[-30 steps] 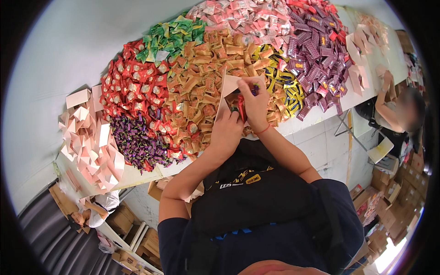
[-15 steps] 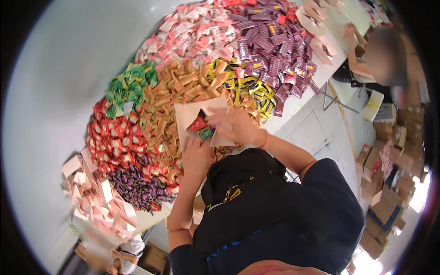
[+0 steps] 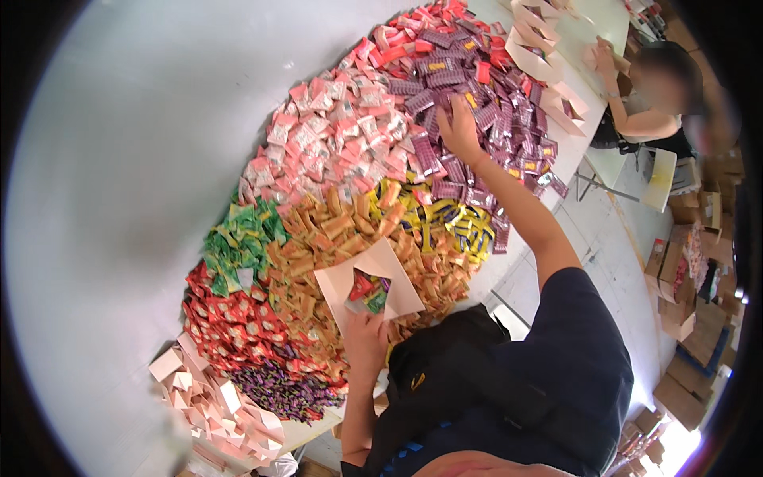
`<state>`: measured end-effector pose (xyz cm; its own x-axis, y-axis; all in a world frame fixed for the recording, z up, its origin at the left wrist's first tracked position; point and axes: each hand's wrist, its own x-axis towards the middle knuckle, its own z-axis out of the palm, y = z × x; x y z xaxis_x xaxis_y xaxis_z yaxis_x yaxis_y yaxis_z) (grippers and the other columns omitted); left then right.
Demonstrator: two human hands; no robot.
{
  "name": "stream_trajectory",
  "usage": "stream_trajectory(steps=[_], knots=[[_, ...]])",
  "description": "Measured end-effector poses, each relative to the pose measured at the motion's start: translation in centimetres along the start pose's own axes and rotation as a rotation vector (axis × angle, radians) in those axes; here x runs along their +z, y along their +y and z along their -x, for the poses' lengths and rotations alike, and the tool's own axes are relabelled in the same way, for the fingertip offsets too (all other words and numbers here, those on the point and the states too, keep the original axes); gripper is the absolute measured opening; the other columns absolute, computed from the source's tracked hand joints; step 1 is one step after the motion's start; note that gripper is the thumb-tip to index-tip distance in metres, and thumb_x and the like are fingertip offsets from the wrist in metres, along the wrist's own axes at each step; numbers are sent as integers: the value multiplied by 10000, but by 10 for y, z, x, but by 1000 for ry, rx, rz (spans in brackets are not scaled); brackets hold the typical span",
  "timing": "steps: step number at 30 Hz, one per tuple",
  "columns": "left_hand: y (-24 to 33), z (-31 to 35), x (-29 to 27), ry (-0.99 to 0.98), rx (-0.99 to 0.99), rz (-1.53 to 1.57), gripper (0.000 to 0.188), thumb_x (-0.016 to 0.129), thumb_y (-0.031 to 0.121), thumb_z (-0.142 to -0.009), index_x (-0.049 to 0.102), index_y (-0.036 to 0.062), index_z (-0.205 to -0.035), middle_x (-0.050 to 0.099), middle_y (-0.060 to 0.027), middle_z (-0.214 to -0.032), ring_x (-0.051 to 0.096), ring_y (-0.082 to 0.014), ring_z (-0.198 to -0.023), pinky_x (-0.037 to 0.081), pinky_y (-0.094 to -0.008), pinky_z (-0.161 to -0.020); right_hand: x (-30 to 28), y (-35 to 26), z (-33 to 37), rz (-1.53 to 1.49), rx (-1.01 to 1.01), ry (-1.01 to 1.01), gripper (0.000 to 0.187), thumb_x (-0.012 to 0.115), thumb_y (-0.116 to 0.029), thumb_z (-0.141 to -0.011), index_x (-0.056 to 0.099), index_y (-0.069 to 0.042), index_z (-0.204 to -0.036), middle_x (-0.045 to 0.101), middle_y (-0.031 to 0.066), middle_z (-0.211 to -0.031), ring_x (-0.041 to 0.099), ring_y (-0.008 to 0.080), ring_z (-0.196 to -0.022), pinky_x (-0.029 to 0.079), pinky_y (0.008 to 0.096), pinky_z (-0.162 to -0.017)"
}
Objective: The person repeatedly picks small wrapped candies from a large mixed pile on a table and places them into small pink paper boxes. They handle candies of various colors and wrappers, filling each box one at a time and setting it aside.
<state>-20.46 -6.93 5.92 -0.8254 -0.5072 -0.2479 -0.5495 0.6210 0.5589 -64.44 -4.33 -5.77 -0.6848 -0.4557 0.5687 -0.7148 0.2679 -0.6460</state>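
Observation:
My left hand (image 3: 366, 338) is closed on the near edge of a pale pink paper box (image 3: 404, 278). Through its star-shaped opening show red, green and purple wrapped sweets (image 3: 368, 294). The box is held over a heap of orange-brown wrapped sweets (image 3: 306, 238). Stretched far forward, my right hand (image 3: 461, 133) rests on the heap of purple packets (image 3: 497, 119). Its thumb and fingers are apart, and I see nothing held between them, though the fingertips are partly lost among the packets.
Around lie heaps of pink-white packets (image 3: 334, 131), yellow packets (image 3: 469, 230), green packets (image 3: 242, 242), red packets (image 3: 230, 318) and small purple sweets (image 3: 278, 389). Folded pink boxes (image 3: 214, 409) sit at lower left, filled boxes (image 3: 564, 107) at upper right. Another person (image 3: 652, 119) sits beyond; cartons (image 3: 703, 334) line the right.
My right hand has left the paper box and reached forward to the purple packets. My left hand still holds the box. The whole view has shifted, with the heaps lower in it.

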Motion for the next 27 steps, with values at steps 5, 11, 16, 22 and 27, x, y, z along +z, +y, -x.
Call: stream_trajectory(steps=[5, 11, 16, 22, 27], knots=[[-5, -32, -2, -40, 12, 6, 112, 673, 120, -793, 671, 60, -886, 564, -98, -811, 569, -303, -809, 461, -408, -693, 88, 84, -122, 276, -48, -118, 264, 588, -66, -778, 578, -46, -1041, 612, 191, -928, 614, 381, -864, 516, 441, -756], [0, -48, -17, 28, -24, 28, 103, 666, 125, -800, 663, 58, -878, 560, -93, -819, 564, -298, -804, 462, -407, -685, 141, 108, -153, 557, 17, -442, 230, 574, -131, -800, 610, -68, -1018, 638, 175, -971, 625, 365, -947, 527, 476, -791], [-14, -51, -9, 36, -52, -45, 88, 626, 92, -815, 651, 55, -891, 547, -96, -840, 551, -305, -814, 468, -404, -706, 75, -24, -91, -554, 472, -208, 309, 673, -279, -816, 640, 15, -905, 676, 80, -819, 637, 164, -726, 505, 325, -659], [7, -41, 4, 103, -10, -35, 130, 632, 63, -790, 653, 39, -916, 541, -109, -834, 548, -311, -811, 457, -414, -699, -13, -231, 128, -1274, 1154, -295, 147, 596, -107, -877, 576, -43, -1007, 630, 58, -980, 574, 110, -895, 446, 258, -825], [22, 8, 11, 137, 113, -132, 160, 629, 51, -746, 658, 63, -903, 538, -86, -838, 546, -286, -837, 467, -404, -693, -55, -275, 159, -1335, 810, -387, 169, 549, -35, -901, 565, 4, -1065, 606, 80, -1091, 548, 138, -1038, 417, 299, -945]])
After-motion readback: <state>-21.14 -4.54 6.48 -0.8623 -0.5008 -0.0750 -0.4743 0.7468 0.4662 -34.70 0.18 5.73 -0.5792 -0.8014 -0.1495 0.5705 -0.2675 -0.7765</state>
